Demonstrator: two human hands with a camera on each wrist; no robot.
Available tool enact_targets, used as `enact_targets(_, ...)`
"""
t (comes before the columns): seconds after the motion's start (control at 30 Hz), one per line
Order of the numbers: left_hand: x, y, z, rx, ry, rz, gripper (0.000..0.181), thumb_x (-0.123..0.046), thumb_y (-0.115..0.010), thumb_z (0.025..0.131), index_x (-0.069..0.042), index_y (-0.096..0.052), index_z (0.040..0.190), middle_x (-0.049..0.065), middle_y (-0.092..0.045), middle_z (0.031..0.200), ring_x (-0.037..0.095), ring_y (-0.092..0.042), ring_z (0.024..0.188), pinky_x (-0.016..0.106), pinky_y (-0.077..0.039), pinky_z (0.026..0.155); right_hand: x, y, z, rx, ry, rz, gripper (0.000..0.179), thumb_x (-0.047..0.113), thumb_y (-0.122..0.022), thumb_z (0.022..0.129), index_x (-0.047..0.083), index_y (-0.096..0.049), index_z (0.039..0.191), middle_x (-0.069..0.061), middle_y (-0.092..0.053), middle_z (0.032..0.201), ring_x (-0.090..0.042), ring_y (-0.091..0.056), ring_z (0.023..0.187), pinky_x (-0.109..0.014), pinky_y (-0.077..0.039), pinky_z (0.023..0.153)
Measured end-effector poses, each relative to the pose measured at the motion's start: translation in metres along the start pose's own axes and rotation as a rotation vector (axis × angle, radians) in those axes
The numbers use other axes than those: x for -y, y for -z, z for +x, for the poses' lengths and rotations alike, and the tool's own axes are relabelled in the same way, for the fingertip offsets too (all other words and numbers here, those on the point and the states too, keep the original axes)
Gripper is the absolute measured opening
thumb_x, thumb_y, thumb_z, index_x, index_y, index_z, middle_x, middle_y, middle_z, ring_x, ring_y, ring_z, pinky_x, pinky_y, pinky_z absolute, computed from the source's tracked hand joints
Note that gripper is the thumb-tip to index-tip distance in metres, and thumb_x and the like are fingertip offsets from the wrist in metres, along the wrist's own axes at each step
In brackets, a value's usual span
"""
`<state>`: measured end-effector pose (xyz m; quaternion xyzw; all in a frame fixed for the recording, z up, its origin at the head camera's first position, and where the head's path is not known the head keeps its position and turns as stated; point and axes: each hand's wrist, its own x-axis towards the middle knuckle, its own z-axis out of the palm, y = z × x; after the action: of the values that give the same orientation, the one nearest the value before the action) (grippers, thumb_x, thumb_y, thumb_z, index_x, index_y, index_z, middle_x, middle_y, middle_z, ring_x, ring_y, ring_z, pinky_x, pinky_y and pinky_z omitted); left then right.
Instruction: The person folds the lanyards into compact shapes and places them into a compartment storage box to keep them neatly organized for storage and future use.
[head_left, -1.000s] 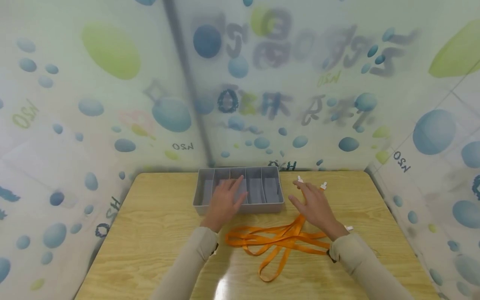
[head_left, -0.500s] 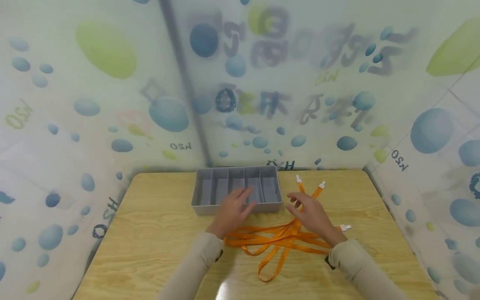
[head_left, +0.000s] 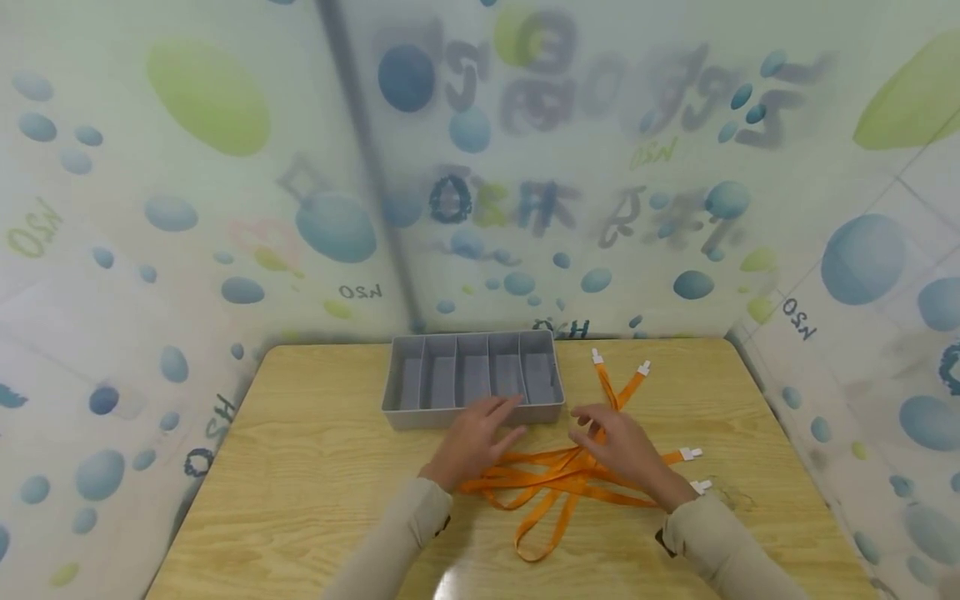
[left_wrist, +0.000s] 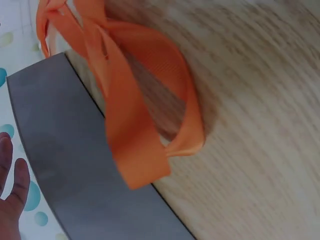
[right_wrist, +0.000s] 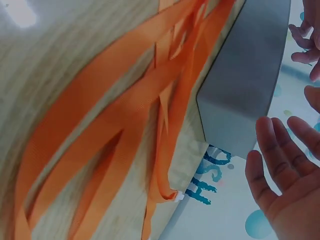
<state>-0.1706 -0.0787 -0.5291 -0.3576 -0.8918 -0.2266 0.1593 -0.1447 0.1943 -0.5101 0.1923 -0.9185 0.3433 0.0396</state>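
Note:
Orange lanyards [head_left: 573, 482] lie in a crossed, looping pile on the table, white clips [head_left: 643, 368] at their right ends. My left hand [head_left: 470, 442] hovers over the pile's left end with fingers relaxed, just in front of a grey divided tray [head_left: 420, 419]. Over the straps on the other side, my right hand [head_left: 618, 446] has loosely bent fingers and holds nothing. In the left wrist view a lanyard loop [left_wrist: 135, 150] shows beside the tray's wall, the hand at the left edge. The right wrist view shows straps [right_wrist: 135, 100] and open fingers [right_wrist: 272, 150].
The tray, with several compartments holding nothing visible, stands at the back of the wooden table [head_left: 300, 483]. Behind and beside the table rise pale curtains [head_left: 480, 167] printed with blue and green drops. Another white clip [head_left: 691, 454] lies right of the right wrist.
Both hands have drawn back toward the person; the left came from over the tray and slightly right, to the pile. The lanyards and tray stay in place.

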Motion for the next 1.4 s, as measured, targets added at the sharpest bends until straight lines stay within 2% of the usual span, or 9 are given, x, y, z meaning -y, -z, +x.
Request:
enact_targets(0.13, -0.003, -0.002, -0.002, 0.025, 0.001, -0.004, 0.05, -0.036, -0.063, 0.098, -0.012, -0.055, 0.142, 0.007, -0.065, 0.125, 0.024, -0.063, 0.112, 0.041, -0.051, 0.094, -0.001, -0.003, -0.004, 0.023, 0.005, 0.016, 0.033, 0.028, -0.07, 0.095, 0.009, -0.068, 0.121, -0.007, -0.07, 0.11, -0.006, -0.059, 0.08, -0.028, -0.049, 0.067)
enact_targets(0.2, -0.004, -0.003, -0.004, 0.06, 0.018, -0.011, 0.052, -0.035, -0.065, 0.097, -0.013, -0.054, 0.143, 0.008, -0.064, 0.127, 0.025, -0.062, 0.113, 0.042, -0.051, 0.095, -0.002, -0.005, -0.006, 0.034, 0.008, 0.029, 0.033, 0.028, -0.07, 0.095, 0.009, -0.068, 0.121, -0.007, -0.07, 0.109, -0.006, -0.059, 0.08, -0.028, -0.051, 0.068)
enact_targets(0.33, -0.005, -0.005, -0.008, 0.138, 0.055, -0.024, 0.053, -0.041, -0.059, 0.099, -0.017, -0.051, 0.146, 0.009, -0.063, 0.13, 0.026, -0.062, 0.114, 0.043, -0.051, 0.095, -0.004, -0.009, -0.008, 0.068, 0.018, 0.041, 0.031, 0.024, -0.071, 0.094, 0.008, -0.068, 0.12, -0.007, -0.069, 0.107, -0.004, -0.061, 0.08, -0.029, -0.052, 0.069)
enact_targets(0.53, -0.004, -0.012, -0.014, 0.196, 0.05, -0.095, 0.055, -0.043, -0.06, 0.099, -0.014, -0.053, 0.144, 0.009, -0.067, 0.121, 0.023, -0.065, 0.105, 0.04, -0.052, 0.091, -0.008, -0.012, -0.013, 0.119, 0.026, 0.094, 0.035, 0.021, -0.076, 0.09, 0.005, -0.067, 0.121, -0.008, -0.07, 0.109, -0.008, -0.062, 0.081, -0.034, -0.054, 0.071)
enact_targets(0.73, 0.0, -0.021, -0.016, 0.193, -0.024, -0.139, 0.058, -0.044, -0.069, 0.092, -0.01, -0.059, 0.138, 0.005, -0.071, 0.11, 0.015, -0.068, 0.09, 0.034, -0.055, 0.081, -0.017, -0.018, -0.019, 0.111, 0.071, 0.139, 0.04, 0.022, -0.08, 0.086, 0.004, -0.067, 0.12, -0.006, -0.07, 0.106, -0.011, -0.061, 0.079, -0.031, -0.053, 0.07)
enact_targets(0.9, 0.0, -0.026, -0.017, 0.218, -0.057, -0.135, 0.048, -0.043, -0.071, 0.091, -0.011, -0.068, 0.126, 0.001, -0.072, 0.108, 0.012, -0.066, 0.091, 0.029, -0.053, 0.082, -0.02, -0.023, -0.024, 0.142, 0.057, 0.16, 0.041, 0.024, -0.081, 0.085, 0.005, -0.068, 0.119, -0.007, -0.07, 0.108, -0.01, -0.06, 0.077, -0.027, -0.051, 0.067)
enact_targets(1.03, -0.001, -0.029, -0.019, 0.224, -0.095, -0.138, 0.038, -0.042, -0.076, 0.087, -0.013, -0.075, 0.112, -0.002, -0.073, 0.099, 0.01, -0.066, 0.085, 0.023, -0.052, 0.076, -0.021, -0.026, -0.027, 0.159, 0.056, 0.162, 0.042, 0.025, -0.081, 0.085, 0.005, -0.067, 0.119, -0.008, -0.069, 0.107, -0.01, -0.059, 0.075, -0.026, -0.049, 0.065)
enact_targets(1.3, -0.001, -0.032, -0.023, 0.299, -0.039, -0.154, 0.041, -0.041, -0.083, 0.08, -0.015, -0.076, 0.111, -0.005, -0.073, 0.096, 0.006, -0.063, 0.08, 0.019, -0.049, 0.071, -0.028, -0.035, -0.032, 0.164, 0.07, 0.147, 0.041, 0.023, -0.081, 0.084, 0.005, -0.068, 0.119, -0.004, -0.068, 0.105, -0.003, -0.052, 0.067, -0.023, -0.045, 0.059)
enact_targets(1.4, -0.001, -0.032, -0.023, 0.303, -0.038, -0.159, 0.042, -0.041, -0.084, 0.079, -0.016, -0.077, 0.111, -0.005, -0.073, 0.097, 0.006, -0.064, 0.082, 0.019, -0.049, 0.072, -0.03, -0.036, -0.033, 0.166, 0.075, 0.145, 0.041, 0.023, -0.082, 0.084, 0.006, -0.068, 0.119, -0.002, -0.068, 0.104, 0.0, -0.048, 0.065, -0.022, -0.044, 0.057)
